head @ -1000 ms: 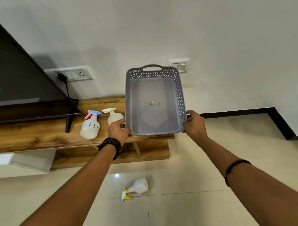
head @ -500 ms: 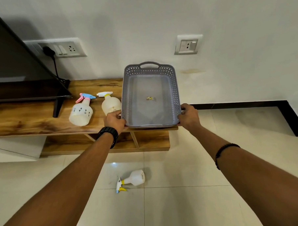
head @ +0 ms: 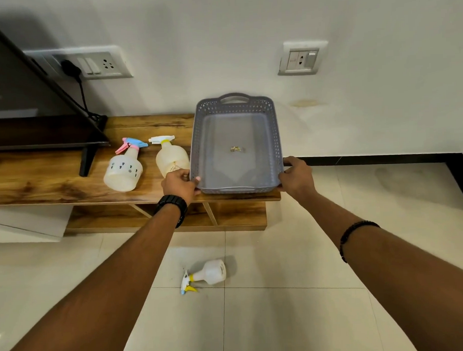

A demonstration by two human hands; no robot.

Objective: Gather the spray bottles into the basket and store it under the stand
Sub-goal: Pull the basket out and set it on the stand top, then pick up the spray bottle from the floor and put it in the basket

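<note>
A grey perforated basket rests on the right end of the wooden stand, holding only a small scrap at its middle. My left hand grips its near left corner and my right hand grips its near right corner. Two spray bottles stand on the stand left of the basket: one with a pink and blue trigger, one with a white and yellow trigger close to my left hand. A third spray bottle lies on its side on the floor tiles in front of the stand.
A dark TV on a black foot fills the left of the stand. A lower wooden shelf sits beneath the top. A plug and cable hang from the wall socket; another socket is to the right. A black skirting runs along the wall.
The basket has come down from a tilted, raised position to lie on the right end of the stand. Both hands stayed on its near corners.
</note>
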